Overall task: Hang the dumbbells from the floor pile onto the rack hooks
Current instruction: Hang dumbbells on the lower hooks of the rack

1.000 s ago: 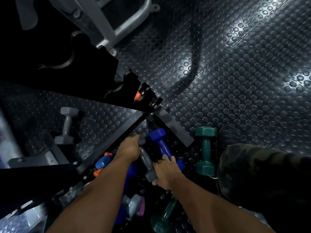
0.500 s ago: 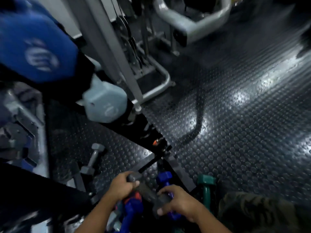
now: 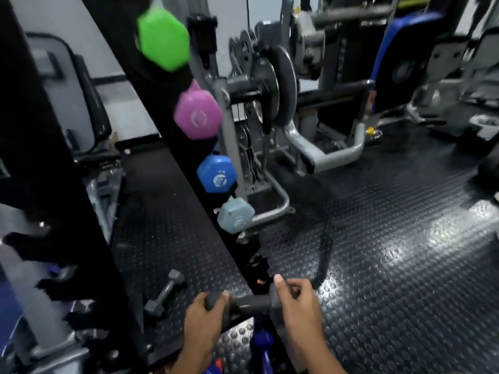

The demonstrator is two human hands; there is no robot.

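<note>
A dark grey dumbbell (image 3: 248,306) is held level in front of the black rack (image 3: 194,211), just below its lowest hooks. My left hand (image 3: 201,325) grips its left end and my right hand (image 3: 299,309) grips its right end. On the rack hang a green dumbbell (image 3: 163,39), a pink one (image 3: 198,114), a blue one (image 3: 216,175) and a pale grey one (image 3: 235,217), top to bottom. Below my hands a dark blue dumbbell (image 3: 262,346) shows from the floor pile.
Another grey dumbbell (image 3: 164,295) lies on the studded rubber floor (image 3: 391,265) behind the rack. A thick black rope (image 3: 324,252) runs across the floor on the right. Grey weight machines (image 3: 283,103) stand at the back, and a second black rack upright (image 3: 54,184) stands on the left.
Both hands have lifted the grey dumbbell off the pile and turned it level. The view has tilted up, so the upper rack and its hung dumbbells now show.
</note>
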